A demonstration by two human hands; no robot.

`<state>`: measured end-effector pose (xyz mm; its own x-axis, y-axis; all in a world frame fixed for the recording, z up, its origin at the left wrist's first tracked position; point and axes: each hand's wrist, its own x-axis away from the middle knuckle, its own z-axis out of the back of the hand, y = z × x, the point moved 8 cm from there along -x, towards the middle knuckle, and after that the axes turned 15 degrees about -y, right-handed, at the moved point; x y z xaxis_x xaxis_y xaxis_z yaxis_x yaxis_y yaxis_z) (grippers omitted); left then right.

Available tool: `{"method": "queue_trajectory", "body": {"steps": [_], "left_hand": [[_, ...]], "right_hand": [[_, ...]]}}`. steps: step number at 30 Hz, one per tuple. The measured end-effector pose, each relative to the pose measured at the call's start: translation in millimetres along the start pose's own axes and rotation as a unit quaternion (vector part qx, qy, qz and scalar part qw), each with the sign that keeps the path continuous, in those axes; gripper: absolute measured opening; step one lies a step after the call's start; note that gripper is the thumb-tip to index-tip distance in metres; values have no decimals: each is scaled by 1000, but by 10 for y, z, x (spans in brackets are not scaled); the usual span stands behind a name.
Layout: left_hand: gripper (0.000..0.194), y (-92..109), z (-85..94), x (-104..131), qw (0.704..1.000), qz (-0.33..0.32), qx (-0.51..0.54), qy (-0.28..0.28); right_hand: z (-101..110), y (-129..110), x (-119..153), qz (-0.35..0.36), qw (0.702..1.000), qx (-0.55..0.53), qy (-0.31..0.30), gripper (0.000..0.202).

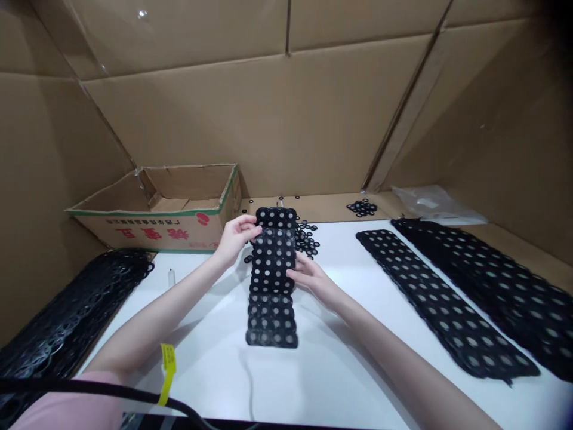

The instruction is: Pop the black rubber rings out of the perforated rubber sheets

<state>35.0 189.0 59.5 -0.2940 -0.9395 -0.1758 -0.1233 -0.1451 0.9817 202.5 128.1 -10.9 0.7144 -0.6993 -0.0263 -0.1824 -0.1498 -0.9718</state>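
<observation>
Both hands hold a long black sheet of joined rings (271, 280), its round holes in rows, raised at a tilt over the white table. My left hand (235, 239) pinches its left edge near the top. Lower down on the right edge, my right hand (313, 280) grips the sheet between thumb and fingers. The sheet's near end hangs toward me. Loose black rings (307, 240) lie in a pile just behind and to the right of the sheet, partly hidden by it.
An open cardboard box (179, 230) stands at back left. Stacked black ring strips (67, 322) lie at left. At right are a finished-looking black sheet (447, 304) and a larger stack (487, 286). A plastic bag (436, 203) and more rings (362, 208) lie behind. A black cable (98, 388) crosses front left.
</observation>
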Motion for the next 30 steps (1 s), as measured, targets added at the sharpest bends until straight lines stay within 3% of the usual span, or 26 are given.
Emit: {"method": "queue_trajectory", "body": {"steps": [4,14,17,23,28,30], "left_hand": [[36,-19,44,-107,1000,2,11,11],[39,-51,73,-134,998,24,43,23],[38,-81,-7,-43,996,47,75,-13],[43,-246,-248,211,984,89,68,-140],[68,-91,-356,278,978,19,-36,-203],[58,36,-397,267,970,-22,-134,-201]], "right_hand": [[88,75,-9,3,999,6,40,49],[71,87,-34,9,999,7,47,42],[70,12,-33,21,998,15,53,35],[122,-217,-89,68,994,28,86,38],[124,-278,-125,86,987,53,127,37],[100,-272,-120,87,986,68,126,34]]}}
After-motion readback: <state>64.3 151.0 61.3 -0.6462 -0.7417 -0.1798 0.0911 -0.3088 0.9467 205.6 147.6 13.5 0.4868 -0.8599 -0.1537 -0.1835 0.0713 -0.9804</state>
